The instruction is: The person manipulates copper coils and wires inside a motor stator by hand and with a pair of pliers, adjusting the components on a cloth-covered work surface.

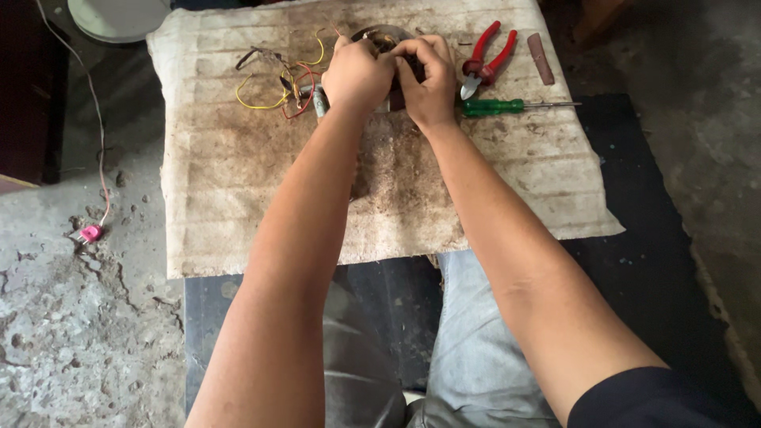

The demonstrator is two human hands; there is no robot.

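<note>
Lying at the left of the stained mat [238, 198], yellow and red wires [277, 91] trail toward the left hand [357, 75], which is curled tight around a small round metal part [388, 40], seemingly a motor, though mostly hidden. The right hand [428, 79] pinches the same part from the other side. Just right lie red-handled pliers [487, 59] and a green screwdriver [507, 105].

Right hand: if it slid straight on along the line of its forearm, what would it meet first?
The right hand points up-left and already touches the round wired part that both hands grip; beyond it, probably only stained cloth.
</note>
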